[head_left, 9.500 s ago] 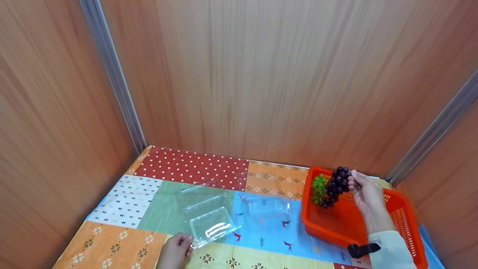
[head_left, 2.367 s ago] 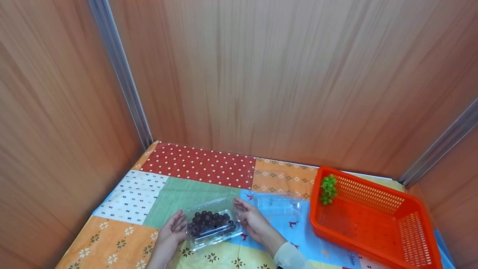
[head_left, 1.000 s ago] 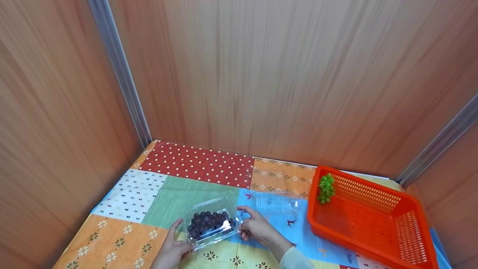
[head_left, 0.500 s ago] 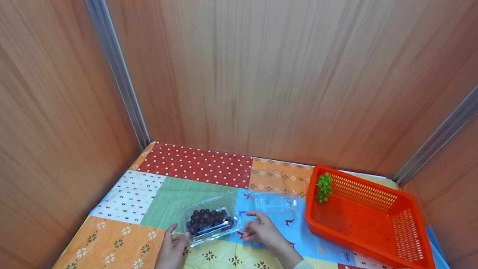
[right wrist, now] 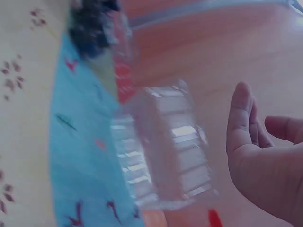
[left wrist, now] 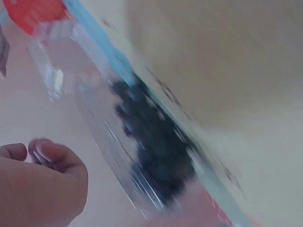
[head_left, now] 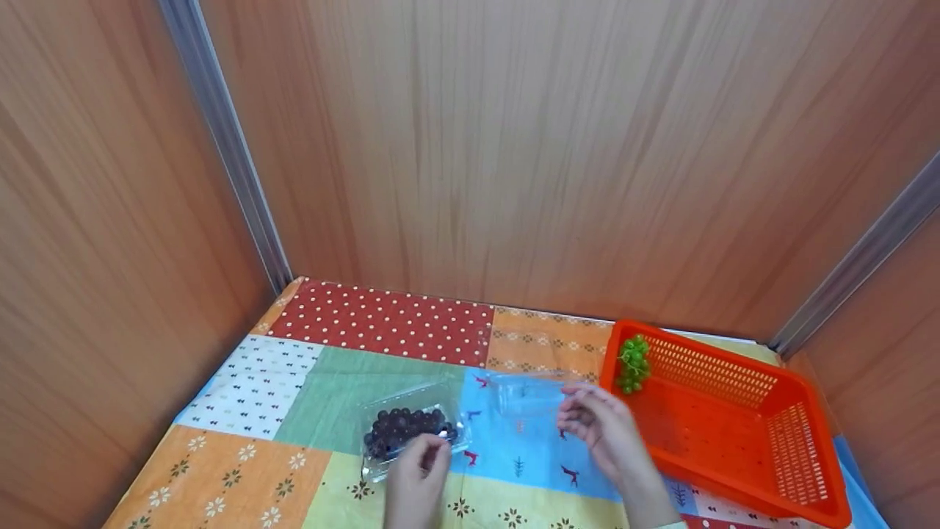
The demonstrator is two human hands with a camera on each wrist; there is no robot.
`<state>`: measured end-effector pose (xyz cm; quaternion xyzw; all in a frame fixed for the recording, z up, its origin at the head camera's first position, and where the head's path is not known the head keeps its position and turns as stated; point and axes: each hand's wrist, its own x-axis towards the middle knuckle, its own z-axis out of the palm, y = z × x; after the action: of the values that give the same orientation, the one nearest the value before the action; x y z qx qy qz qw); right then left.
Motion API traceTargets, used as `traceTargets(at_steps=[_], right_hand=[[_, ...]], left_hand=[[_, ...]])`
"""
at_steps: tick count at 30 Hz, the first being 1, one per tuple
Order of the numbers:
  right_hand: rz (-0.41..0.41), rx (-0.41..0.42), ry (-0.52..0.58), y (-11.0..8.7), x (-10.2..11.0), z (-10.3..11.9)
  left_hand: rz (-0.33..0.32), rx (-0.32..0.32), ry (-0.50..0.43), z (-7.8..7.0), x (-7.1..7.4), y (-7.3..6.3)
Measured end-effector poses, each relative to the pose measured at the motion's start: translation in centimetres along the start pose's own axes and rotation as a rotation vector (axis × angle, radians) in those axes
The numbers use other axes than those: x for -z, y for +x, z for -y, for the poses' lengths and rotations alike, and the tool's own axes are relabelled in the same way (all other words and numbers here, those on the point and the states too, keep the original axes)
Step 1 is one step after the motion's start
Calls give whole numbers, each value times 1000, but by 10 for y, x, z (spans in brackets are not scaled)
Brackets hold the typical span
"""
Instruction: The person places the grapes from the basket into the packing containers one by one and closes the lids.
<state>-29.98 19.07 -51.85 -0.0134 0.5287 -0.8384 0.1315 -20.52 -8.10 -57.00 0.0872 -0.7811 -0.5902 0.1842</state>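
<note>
Dark purple grapes (head_left: 402, 426) lie inside a clear plastic clamshell box (head_left: 378, 469) on the cloth; the left wrist view shows them blurred behind its clear wall. My left hand (head_left: 417, 477) hovers at the front right of that box, fingers loosely bent and holding nothing. To the right sits a second clear plastic box (right wrist: 161, 146), with no fruit visible in it. Beside this box my right hand (head_left: 598, 433) hangs, fingers relaxed; in the right wrist view a gap separates hand and box. Green grapes (head_left: 633, 364) lie at the left end of an orange basket (head_left: 723, 485).
A patchwork cloth (head_left: 235, 470) covers the table. Wood-grain panels (head_left: 455, 162) rise at the back and both sides, joined by metal strips (head_left: 228, 139). The orange basket stands at the right, near the back panel.
Grapes, earlier lifted from the basket by the right hand, now lie in the box. Both hands have let go of it and moved right, the right hand to the second box.
</note>
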Motion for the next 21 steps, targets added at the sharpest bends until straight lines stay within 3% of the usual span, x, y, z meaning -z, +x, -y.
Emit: traceTargets(at_steps=[4, 7, 9, 15, 21], right_hand=[[-131, 60, 125, 3, 25, 27], [-203, 29, 211, 9, 47, 43], [-233, -5, 268, 15, 61, 52], [-274, -70, 323, 26, 89, 67], [-295, -80, 302, 25, 99, 74]], left_hand=[[154, 165, -187, -10, -28, 5], [237, 271, -300, -15, -43, 16], [280, 309, -349, -17, -52, 24], [363, 308, -370, -23, -68, 42], [398, 298, -322, -23, -75, 49]])
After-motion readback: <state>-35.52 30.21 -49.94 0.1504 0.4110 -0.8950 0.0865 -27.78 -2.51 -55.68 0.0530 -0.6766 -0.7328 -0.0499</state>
